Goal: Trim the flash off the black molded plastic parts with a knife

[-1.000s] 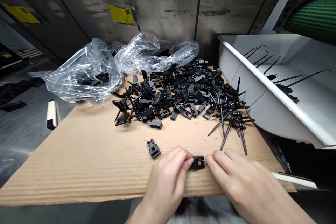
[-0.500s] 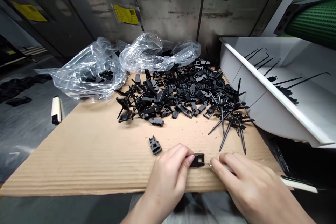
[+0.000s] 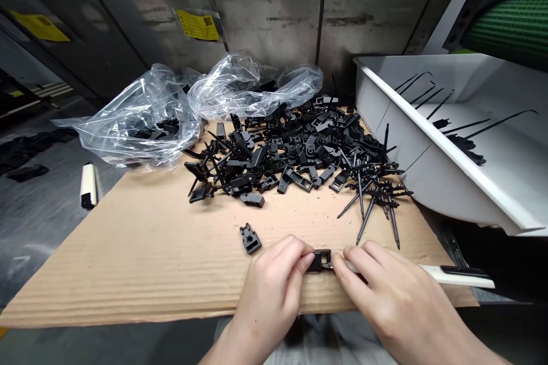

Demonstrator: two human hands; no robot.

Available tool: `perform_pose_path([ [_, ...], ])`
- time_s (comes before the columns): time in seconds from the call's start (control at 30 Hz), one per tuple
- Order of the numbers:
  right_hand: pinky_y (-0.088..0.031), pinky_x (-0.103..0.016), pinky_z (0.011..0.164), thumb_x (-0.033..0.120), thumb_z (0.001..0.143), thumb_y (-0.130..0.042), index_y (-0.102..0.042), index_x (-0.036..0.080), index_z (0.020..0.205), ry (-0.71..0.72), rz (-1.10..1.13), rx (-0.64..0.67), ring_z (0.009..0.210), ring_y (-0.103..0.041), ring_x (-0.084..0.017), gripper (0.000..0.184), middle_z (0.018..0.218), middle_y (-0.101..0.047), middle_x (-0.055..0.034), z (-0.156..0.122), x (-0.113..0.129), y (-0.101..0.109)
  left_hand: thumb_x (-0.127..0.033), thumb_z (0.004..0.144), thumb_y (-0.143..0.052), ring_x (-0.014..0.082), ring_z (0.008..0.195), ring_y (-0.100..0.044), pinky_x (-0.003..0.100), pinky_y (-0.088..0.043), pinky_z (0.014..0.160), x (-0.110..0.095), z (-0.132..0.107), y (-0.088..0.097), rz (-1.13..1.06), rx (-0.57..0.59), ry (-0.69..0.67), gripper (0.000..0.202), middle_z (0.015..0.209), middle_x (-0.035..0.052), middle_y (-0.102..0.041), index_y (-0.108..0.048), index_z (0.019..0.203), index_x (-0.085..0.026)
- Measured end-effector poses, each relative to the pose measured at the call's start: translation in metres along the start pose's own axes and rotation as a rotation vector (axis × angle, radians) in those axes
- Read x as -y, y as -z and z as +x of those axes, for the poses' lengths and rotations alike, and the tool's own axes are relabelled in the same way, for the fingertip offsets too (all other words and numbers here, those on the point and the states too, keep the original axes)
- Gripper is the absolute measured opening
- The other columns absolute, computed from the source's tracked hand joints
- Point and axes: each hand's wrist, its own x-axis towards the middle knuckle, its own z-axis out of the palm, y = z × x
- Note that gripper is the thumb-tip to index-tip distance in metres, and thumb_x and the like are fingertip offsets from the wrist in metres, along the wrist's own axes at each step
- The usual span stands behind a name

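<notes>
My left hand pinches a small black plastic clip with a square window, low over the front of the cardboard. My right hand is closed around a slim knife with a white-and-black handle jutting out past the wrist. Its thin metal tip touches the clip's right end or lies right by it; the exact contact is too small to tell. One loose black clip lies on the cardboard, beyond and left of my left hand.
Behind my hands, a heap of black plastic parts covers the cardboard sheet, with spiky black sprues at its right. Clear plastic bags lie at back left. A grey bin holding black pieces stands at right.
My right hand has moved slightly left, bringing the knife tip closer to the clip. The knife handle has swung up into fuller view. My left hand keeps its pinch.
</notes>
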Motion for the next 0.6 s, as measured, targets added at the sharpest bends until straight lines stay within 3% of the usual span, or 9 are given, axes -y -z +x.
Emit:
perform_pose_path([
  [0.17,-0.040,-0.027,0.045,0.001,0.061,-0.044,-0.057,0.017,0.077,-0.035,-0.005,0.136,0.056,-0.054,-0.017,0.027,0.068,-0.057,-0.0013,0.002,0.000,0.005,-0.012,0.087,-0.040,0.0168,0.064,-0.054,0.025,-0.038,0.059,-0.001,0.001,0.000,-0.012,0.002,0.009,0.019,0.068,0.0028,-0.057,-0.052,0.073,-0.017],
  [0.27,-0.045,-0.027,0.046,0.005,0.071,-0.046,-0.056,0.021,0.082,-0.124,0.092,0.185,0.061,-0.058,-0.017,0.022,0.072,-0.058,0.0003,-0.007,-0.007,0.011,-0.013,0.087,-0.040,0.0171,0.063,-0.053,0.026,-0.038,0.058,0.000,0.000,0.001,-0.025,-0.006,0.016,0.019,0.067,0.0032,-0.056,-0.052,0.072,-0.016],
  [0.37,-0.053,-0.020,0.058,0.022,0.085,-0.044,-0.054,0.023,0.097,-0.263,0.277,0.078,0.073,-0.065,-0.013,0.016,0.082,-0.063,-0.0006,-0.019,-0.014,0.013,-0.013,0.087,-0.041,0.0163,0.063,-0.055,0.025,-0.040,0.059,-0.001,-0.001,0.004,-0.082,-0.008,0.011,0.019,0.068,0.0029,-0.057,-0.055,0.073,-0.016],
  [0.43,-0.052,-0.013,0.060,0.030,0.085,-0.048,-0.054,0.023,0.100,-0.327,0.438,0.011,0.078,-0.067,-0.011,0.018,0.083,-0.065,0.0000,-0.023,-0.014,0.013,-0.016,0.086,-0.045,0.0156,0.065,-0.056,0.024,-0.042,0.061,-0.003,-0.002,0.005,-0.244,0.006,0.012,0.017,0.068,0.0020,-0.059,-0.058,0.074,-0.017],
  [0.53,-0.051,-0.010,0.055,0.027,0.083,-0.053,-0.056,0.025,0.089,-0.402,0.658,-0.049,0.071,-0.067,-0.011,0.007,0.076,-0.066,0.0034,-0.025,-0.001,0.009,-0.018,0.080,-0.056,0.0152,0.069,-0.058,0.022,-0.045,0.059,-0.008,-0.001,0.004,-0.577,0.022,0.099,0.007,0.077,0.0015,-0.062,-0.062,0.083,-0.019],
  [0.6,-0.051,-0.015,0.055,0.020,0.083,-0.052,-0.055,0.026,0.089,-0.454,0.611,-0.175,0.066,-0.067,-0.012,0.009,0.073,-0.066,0.0024,-0.024,0.014,0.005,-0.018,0.076,-0.061,0.0134,0.064,-0.059,0.020,-0.046,0.053,-0.010,0.001,0.002,-0.759,0.009,0.238,0.017,0.081,0.0016,-0.064,-0.060,0.093,-0.020],
])
